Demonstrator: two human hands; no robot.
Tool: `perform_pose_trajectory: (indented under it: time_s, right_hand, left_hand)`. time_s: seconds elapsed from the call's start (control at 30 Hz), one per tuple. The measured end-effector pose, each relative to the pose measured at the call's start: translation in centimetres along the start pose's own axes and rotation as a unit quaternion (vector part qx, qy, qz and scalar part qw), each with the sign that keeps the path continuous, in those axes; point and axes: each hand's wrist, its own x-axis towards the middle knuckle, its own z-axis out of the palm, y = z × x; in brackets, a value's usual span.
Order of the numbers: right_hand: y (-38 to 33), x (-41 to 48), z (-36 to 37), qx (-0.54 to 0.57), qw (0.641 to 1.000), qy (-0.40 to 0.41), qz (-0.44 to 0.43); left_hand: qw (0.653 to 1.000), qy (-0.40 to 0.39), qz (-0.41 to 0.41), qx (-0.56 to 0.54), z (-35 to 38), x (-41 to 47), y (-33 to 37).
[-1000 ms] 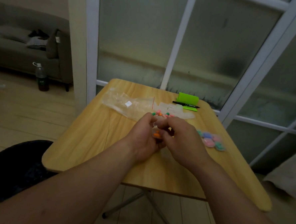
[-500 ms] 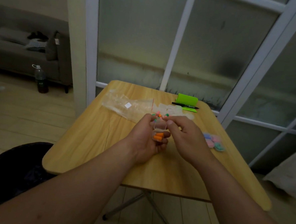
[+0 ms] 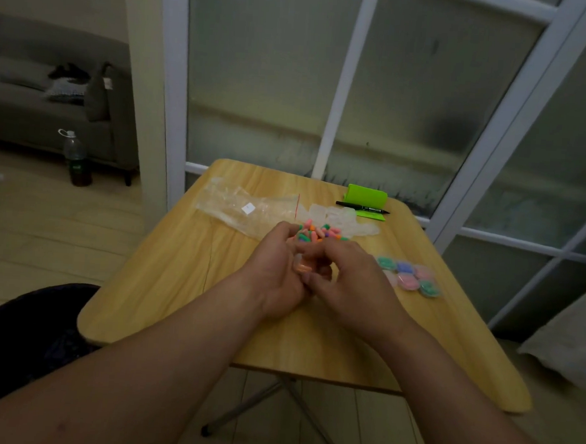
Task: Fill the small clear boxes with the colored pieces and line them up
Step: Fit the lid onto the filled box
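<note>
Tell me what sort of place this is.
Most likely a living room at home: a grey sofa stands in the background, a drink bottle sits on the wood-look floor, and the work is done on a small folding wooden table beside frosted glass doors.

I see both hands meet over mid-table (image 3: 164, 282), closing that spot. At 12 o'clock from them lies the loose pile of colored pieces (image 3: 318, 233), flanked by a crumpled clear bag (image 3: 247, 209) at 11 and empty clear boxes (image 3: 340, 218) at 1. Filled boxes (image 3: 408, 276) cluster at 3. A pen (image 3: 362, 207) on a green pad (image 3: 368, 196) blocks the far right corner. The table's left side, 9 o'clock, and near edge, 6 o'clock, lie bare.
</note>
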Motion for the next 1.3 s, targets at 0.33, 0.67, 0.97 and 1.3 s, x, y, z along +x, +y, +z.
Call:
perform_pose_trajectory:
  time_s: [0.33,0.67,0.97,1.3]
  right_hand:
    - [0.1,-0.7,0.6,-0.067,0.996,-0.023,-0.047]
    - [1.1,-0.9,-1.2,-0.014,0.999,-0.050,0.016]
    - [7.4,-0.6,-3.7,-0.161,0.980,-0.047,0.104]
    - [8.8,0.1,-4.0,-0.212,0.962,-0.099,0.143]
  left_hand:
    - [0.999,-0.009,-0.024,-0.034,-0.8,-1.0,0.4]
    - [0.997,-0.003,0.001,0.075,1.0,0.2,-1.6]
    - [0.985,0.088,0.010,0.146,0.6,1.7,-2.2]
    - [0.983,0.101,-0.001,0.154,0.7,2.0,-2.0]
